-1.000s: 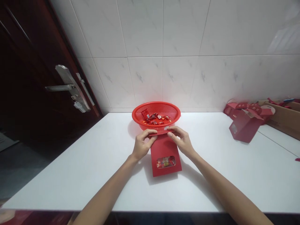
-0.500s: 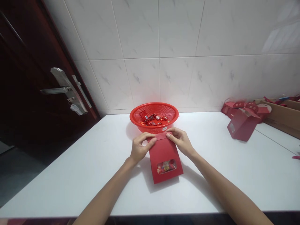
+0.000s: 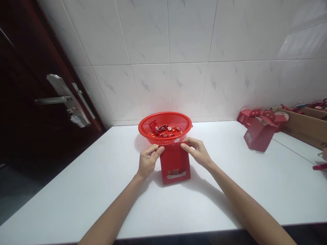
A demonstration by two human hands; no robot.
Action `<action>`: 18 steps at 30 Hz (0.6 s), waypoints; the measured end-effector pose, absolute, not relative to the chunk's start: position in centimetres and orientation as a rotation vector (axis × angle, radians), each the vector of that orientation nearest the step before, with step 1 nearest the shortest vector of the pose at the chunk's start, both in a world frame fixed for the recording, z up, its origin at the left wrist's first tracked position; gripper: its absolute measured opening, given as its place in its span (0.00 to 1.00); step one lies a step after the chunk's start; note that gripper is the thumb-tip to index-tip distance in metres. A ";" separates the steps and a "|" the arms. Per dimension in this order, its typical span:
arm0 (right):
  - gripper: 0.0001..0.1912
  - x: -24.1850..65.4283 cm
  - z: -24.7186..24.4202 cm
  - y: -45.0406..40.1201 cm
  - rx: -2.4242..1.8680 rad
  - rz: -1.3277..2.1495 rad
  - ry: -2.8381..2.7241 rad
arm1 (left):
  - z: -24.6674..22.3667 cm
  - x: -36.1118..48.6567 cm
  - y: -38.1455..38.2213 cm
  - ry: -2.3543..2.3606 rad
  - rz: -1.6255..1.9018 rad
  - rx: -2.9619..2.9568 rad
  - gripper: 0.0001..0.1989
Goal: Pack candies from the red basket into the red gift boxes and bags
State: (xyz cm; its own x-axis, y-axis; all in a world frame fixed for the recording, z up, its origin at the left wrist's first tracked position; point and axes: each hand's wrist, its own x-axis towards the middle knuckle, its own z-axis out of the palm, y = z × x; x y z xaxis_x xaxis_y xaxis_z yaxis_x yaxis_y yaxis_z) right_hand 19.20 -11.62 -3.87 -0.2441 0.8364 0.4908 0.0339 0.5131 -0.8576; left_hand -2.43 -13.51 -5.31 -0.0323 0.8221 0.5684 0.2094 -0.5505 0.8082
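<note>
A red paper box (image 3: 175,160) with a small window low on its front stands on the white table. My left hand (image 3: 149,159) pinches its top left corner between thumb and fingers. At the top right corner, my right hand (image 3: 197,151) grips the same edge, thumb in front. Some wrapped pieces show through the window. Right behind the box sits a red plastic basket (image 3: 165,117) holding several red-wrapped sweets.
Several red boxes (image 3: 260,133) stand at the right by the tiled wall, beside a cardboard carton (image 3: 298,126). Another person's hand (image 3: 324,154) shows at the right edge near a pink-red item (image 3: 320,167). A dark door (image 3: 22,129) is at the left.
The red box has been tipped more upright, its lower end drawn back toward the basket, with both hands still on its top edge. The view has shifted slightly; another person's hand now shows at right.
</note>
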 end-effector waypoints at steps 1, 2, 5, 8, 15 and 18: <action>0.17 19.4 -3.7 -11.6 -0.750 0.913 -1.684 | -5.3 -2.4 -13.5 1.089 1.619 1.764 0.22; 0.18 19.7 -3.5 -11.6 -0.749 0.911 -1.723 | -5.3 -2.5 -13.5 1.096 1.616 1.769 0.23; 0.17 20.3 -2.9 -11.6 -0.739 0.848 -1.860 | -5.4 -2.5 -13.5 1.085 1.599 1.754 0.22; 0.15 20.5 -2.8 -11.6 -0.737 0.718 -1.953 | -5.6 -2.5 -13.5 1.039 1.557 1.699 0.20; 0.20 21.2 -2.5 -11.3 -0.763 0.655 -1.957 | -6.0 -2.7 -12.9 1.087 1.546 1.654 0.21; 0.22 24.4 -1.4 -10.5 -0.856 0.568 -1.817 | -6.5 -3.0 -12.5 1.154 1.559 1.652 0.22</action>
